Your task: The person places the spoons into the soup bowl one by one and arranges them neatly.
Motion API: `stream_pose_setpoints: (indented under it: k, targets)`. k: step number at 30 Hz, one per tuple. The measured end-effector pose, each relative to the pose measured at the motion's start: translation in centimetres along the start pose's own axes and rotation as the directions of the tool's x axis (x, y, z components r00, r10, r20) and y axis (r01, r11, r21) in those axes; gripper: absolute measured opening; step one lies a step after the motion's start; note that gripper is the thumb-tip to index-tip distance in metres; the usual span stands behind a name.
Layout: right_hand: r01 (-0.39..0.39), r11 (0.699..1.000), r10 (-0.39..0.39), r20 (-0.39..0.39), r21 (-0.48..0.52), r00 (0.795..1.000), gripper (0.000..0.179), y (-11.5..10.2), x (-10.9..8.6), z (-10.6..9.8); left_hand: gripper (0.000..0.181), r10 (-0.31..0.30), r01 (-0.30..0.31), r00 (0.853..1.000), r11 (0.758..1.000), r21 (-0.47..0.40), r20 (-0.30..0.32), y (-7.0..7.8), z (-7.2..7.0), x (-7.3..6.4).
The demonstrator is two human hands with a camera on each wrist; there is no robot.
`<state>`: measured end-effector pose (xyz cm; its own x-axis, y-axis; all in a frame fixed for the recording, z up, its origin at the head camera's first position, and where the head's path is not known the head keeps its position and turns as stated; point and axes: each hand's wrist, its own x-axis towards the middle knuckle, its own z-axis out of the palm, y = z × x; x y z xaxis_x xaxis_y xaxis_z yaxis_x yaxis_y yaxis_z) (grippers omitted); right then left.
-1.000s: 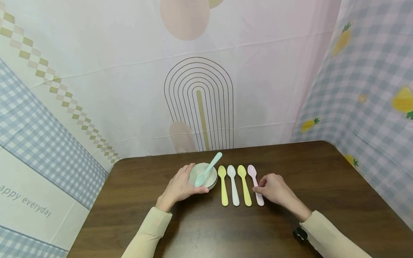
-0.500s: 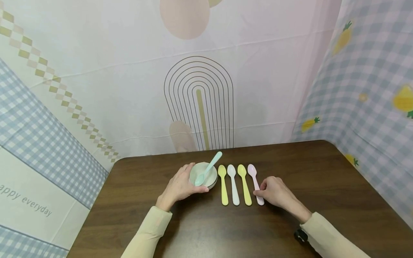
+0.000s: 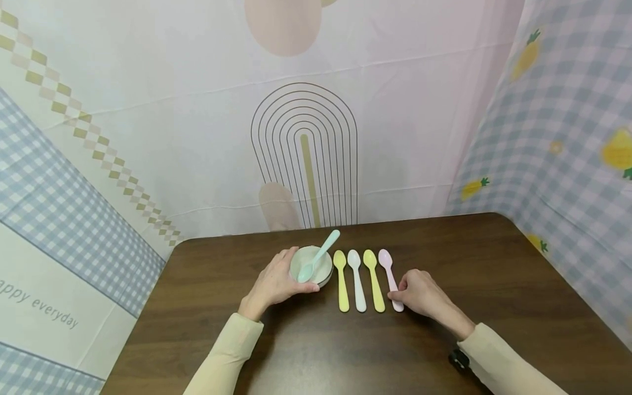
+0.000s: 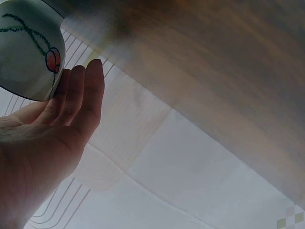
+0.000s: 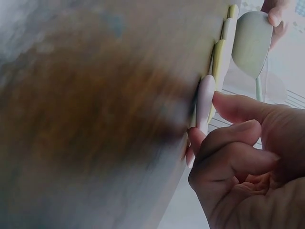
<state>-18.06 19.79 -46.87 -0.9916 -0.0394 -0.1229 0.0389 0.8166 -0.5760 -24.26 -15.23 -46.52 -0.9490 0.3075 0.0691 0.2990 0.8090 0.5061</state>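
In the head view my left hand point(image 3: 276, 281) holds a small pale bowl point(image 3: 324, 270) from its left side, thumb at the near rim and fingers round the far side. A mint green spoon point(image 3: 323, 250) leans in this bowl, its handle sticking out over the far right rim. The bowl's patterned outside point(image 4: 28, 62) shows in the left wrist view. My right hand point(image 3: 419, 293) pinches the handle of a pink spoon point(image 3: 389, 269) between thumb and index finger. That spoon lies on the table, bowl end away from me.
Left of the pink spoon lie a yellow spoon point(image 3: 375, 285), a white spoon point(image 3: 358, 282) and another yellow spoon point(image 3: 342, 282), side by side in a row. The brown table point(image 3: 316, 351) ends at a hanging patterned cloth point(image 3: 207, 153) at the back.
My right hand has slid slightly toward me along the pink spoon's handle. The left hand keeps its place on the bowl, and the spoons lie as before.
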Motion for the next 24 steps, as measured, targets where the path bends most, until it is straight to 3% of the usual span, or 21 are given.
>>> stream_pose_setpoints:
  k: [24]
  targets:
    - [-0.039, 0.999, 0.039, 0.045, 0.016, 0.998, 0.05, -0.12, -0.13, 0.09, 0.118, -0.004, 0.004, 1.0, 1.0, 0.005, 0.004, 0.26, -0.17, -0.08]
